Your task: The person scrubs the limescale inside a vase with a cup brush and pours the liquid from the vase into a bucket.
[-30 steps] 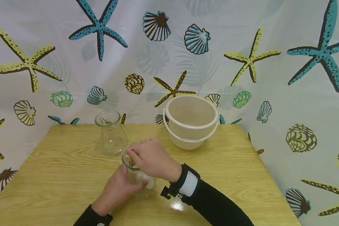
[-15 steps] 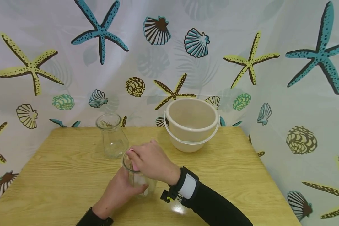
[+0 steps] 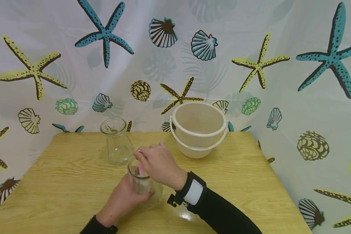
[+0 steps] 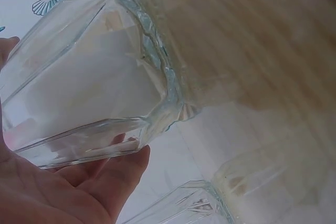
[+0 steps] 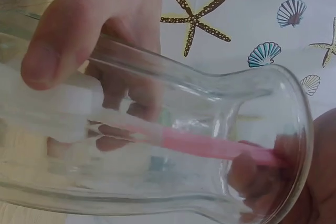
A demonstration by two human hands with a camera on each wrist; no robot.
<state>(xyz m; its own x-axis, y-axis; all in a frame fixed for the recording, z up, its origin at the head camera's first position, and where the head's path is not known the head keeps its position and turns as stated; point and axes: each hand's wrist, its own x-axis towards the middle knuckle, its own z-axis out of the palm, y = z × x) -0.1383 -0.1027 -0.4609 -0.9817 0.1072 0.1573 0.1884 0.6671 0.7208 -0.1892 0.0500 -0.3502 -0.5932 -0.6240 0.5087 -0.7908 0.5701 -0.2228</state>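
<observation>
My left hand (image 3: 124, 198) grips a clear glass vase (image 3: 157, 195) low on its body, thumb in front and fingers round the far side. The vase is tilted, its mouth up. At the rim, my right hand (image 3: 162, 167) holds the pink handle (image 5: 205, 145) of a sponge brush, fingers curled about its end at the mouth. Through the glass the white sponge head (image 5: 58, 103) shows deep inside the vase. In the left wrist view this white head (image 4: 94, 82) fills much of the faceted lower body.
A second glass vase (image 3: 118, 148) stands upright behind and left of the held one. The cream bucket (image 3: 199, 141), handle hanging in front, stands at the back right. Both rest on the wood-grain table (image 3: 61, 182), with a sea-patterned curtain (image 3: 175, 65) behind.
The right hand has risen slightly at the vase mouth, and more of the pink handle shows there than a second ago. My left hand keeps its hold. The head view has tipped up a little.
</observation>
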